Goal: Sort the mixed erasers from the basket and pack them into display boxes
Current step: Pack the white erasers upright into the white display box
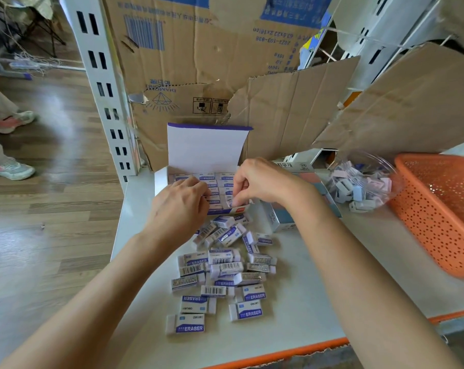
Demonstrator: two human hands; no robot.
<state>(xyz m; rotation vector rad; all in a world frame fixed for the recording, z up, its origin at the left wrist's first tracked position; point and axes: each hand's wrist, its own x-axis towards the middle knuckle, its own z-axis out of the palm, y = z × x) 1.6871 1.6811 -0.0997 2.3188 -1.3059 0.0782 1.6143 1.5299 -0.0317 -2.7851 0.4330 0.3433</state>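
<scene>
Two hands crowd the display box (160,183): right hand (262,182) seemingly pinches an eraser (230,204), left hand (180,203) fingers curled, grip hidden.

White display box (206,153), lid up, rows of erasers (208,178) inside. Loose erasers (222,265), white-and-purple, heaped just in front. Orange perforated basket (438,217) at right, tilted.

stationery shop: slotted shelving (103,89), cardboard cartons (198,62) (stock).

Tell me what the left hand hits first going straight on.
Likely the packed erasers in the open box, just ahead of the left hand's fingers; depth is hard to judge.
</scene>
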